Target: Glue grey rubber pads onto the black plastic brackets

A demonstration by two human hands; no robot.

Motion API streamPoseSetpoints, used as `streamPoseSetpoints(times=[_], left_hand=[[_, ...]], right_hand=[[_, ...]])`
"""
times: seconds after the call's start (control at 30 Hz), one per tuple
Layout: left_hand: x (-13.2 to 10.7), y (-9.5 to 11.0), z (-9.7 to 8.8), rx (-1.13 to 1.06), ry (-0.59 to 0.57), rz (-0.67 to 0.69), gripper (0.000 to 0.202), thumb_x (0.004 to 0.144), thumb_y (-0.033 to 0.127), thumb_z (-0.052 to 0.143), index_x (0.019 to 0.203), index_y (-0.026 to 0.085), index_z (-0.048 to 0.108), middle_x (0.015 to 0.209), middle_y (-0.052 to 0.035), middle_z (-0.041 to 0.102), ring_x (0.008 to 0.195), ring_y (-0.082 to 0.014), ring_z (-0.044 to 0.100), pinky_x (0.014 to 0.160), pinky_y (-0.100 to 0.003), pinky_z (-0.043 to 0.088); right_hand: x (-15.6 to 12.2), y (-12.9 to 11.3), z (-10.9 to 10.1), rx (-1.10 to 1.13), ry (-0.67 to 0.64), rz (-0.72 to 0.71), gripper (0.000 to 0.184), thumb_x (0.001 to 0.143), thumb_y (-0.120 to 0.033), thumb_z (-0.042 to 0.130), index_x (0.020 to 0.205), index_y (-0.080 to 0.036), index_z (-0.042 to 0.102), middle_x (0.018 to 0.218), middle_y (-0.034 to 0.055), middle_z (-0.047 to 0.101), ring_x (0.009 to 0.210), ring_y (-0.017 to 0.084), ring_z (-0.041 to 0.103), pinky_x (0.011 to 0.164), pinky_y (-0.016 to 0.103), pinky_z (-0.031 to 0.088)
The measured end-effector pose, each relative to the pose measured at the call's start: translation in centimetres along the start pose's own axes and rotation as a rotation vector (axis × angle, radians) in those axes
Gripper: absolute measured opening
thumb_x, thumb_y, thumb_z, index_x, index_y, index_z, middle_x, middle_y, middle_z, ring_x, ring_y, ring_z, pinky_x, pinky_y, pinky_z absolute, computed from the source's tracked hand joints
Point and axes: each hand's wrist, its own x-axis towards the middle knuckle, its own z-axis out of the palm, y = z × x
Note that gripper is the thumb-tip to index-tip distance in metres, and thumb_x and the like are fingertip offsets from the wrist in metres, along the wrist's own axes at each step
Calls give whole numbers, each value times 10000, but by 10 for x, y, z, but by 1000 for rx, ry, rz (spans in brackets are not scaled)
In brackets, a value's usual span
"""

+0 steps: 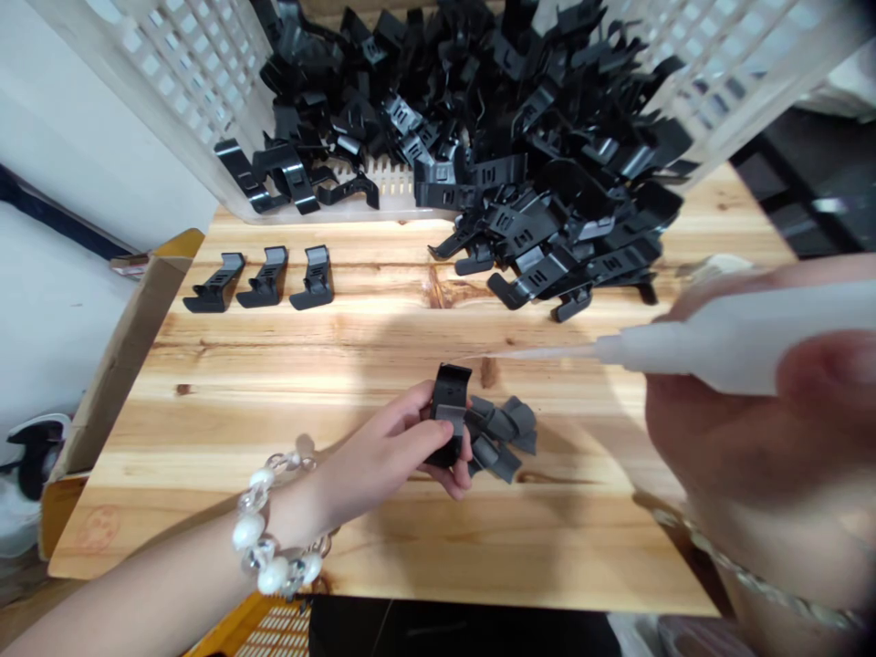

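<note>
Black clip [452, 385] sits clasped in my left hand [401, 445] over the bench [274, 365], beside loose grey pieces [503, 425], while my right hand [718, 447] is wrapped around a thin-nozzled white bottle [743, 336].

one bottle [739, 345], one held clip [448, 388], three lined-up clips [270, 274], dozens of heaped clips [526, 228], two bracelets [248, 531], one crate [252, 91]

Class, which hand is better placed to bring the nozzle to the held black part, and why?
Probably the right hand: it holds the white bottle, whose nozzle points leftward, while the left hand is occupied gripping the black part.
</note>
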Motion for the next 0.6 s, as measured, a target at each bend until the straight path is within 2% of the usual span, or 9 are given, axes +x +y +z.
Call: streamPoseSetpoints(times=[0.1,0.17,0.23,0.3,0.43,0.6], left_hand=[[0,0,0,-8,1,13,122,955,199,486,1047,133,530,839,-41,634,707,-146,662,653,-293,572],[-1,0,1,-9,10,16,135,953,199,490,1065,133,528,856,-43,630,723,-149,661,654,-297,578],[-1,1,2,-7,22,20,164,953,201,493,1098,133,524,867,-45,627,734,-151,659,654,-300,583],[-2,2,2,-1,32,24,191,955,205,494,1130,132,517,867,-44,625,737,-152,657,654,-301,586],[-1,2,2,6,31,35,176,959,210,492,1115,131,517,873,-45,620,745,-151,652,656,-303,588],[-1,0,0,0,25,34,213,956,216,505,1152,132,510,874,-45,620,739,-148,649,649,-300,588]], right_hand=[[10,5,3,291,63,58,261,740,-364,795,855,-233,600,837,4,570,680,114,522,498,255,388],[16,7,6,438,26,191,222,753,-287,797,822,-202,604,786,-7,535,618,81,453,473,227,346],[20,8,9,498,-10,289,198,774,-273,776,783,-184,600,725,-21,482,559,66,375,445,221,303],[20,7,12,527,-17,353,191,778,-262,763,744,-179,595,690,-25,463,544,66,356,436,215,291],[14,8,15,513,-29,427,97,799,-250,720,815,-200,639,719,-9,540,582,84,447,448,206,335],[6,10,12,409,-198,552,79,805,-235,699,836,-222,628,807,16,650,618,116,563,459,226,381]])
